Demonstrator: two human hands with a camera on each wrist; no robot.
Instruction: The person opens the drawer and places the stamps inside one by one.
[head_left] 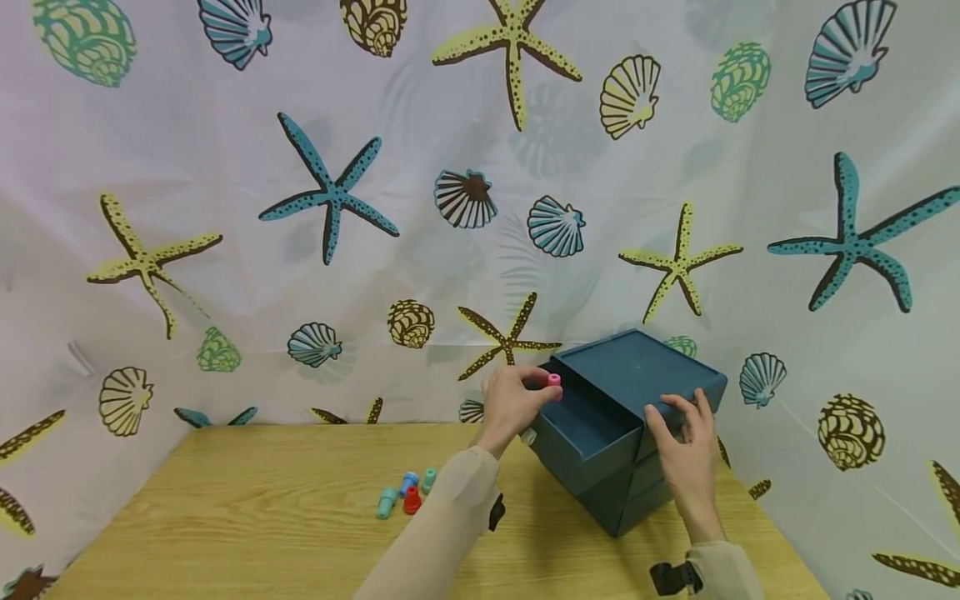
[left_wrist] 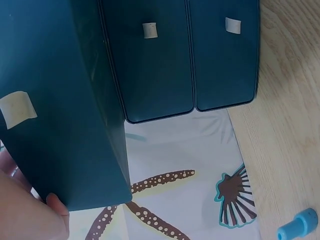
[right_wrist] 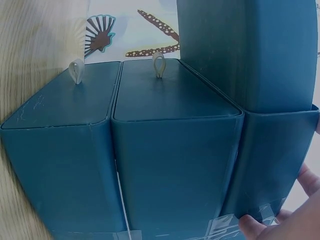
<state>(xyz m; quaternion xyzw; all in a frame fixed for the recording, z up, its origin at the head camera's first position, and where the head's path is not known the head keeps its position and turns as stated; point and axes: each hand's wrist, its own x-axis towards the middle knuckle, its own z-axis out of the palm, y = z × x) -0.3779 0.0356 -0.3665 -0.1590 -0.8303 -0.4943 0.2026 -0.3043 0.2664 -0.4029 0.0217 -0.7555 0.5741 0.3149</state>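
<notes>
My left hand (head_left: pixel 513 406) pinches a small pink plastic piece (head_left: pixel 554 382) between thumb and fingertips, over the pulled-out top drawer (head_left: pixel 581 421) of a dark blue drawer cabinet (head_left: pixel 637 362). In the left wrist view that drawer's front, with a pale pull tab (left_wrist: pixel 17 109), covers most of the hand and hides the pink piece. My right hand (head_left: pixel 690 454) grips the cabinet's right upper edge. Seen from the right wrist, the thumb (right_wrist: pixel 251 227) lies low on the taped side, with fingers round the top edge. Two lower drawers (left_wrist: pixel 150 75) are closed.
On the wooden table left of the cabinet lie small stepped plastic pieces: a red one (head_left: pixel 412 501), a blue one (head_left: pixel 408 482) and two teal ones, one of them nearer (head_left: pixel 387 503). A white sheet (head_left: pixel 247 292) printed with shells and starfish hangs behind.
</notes>
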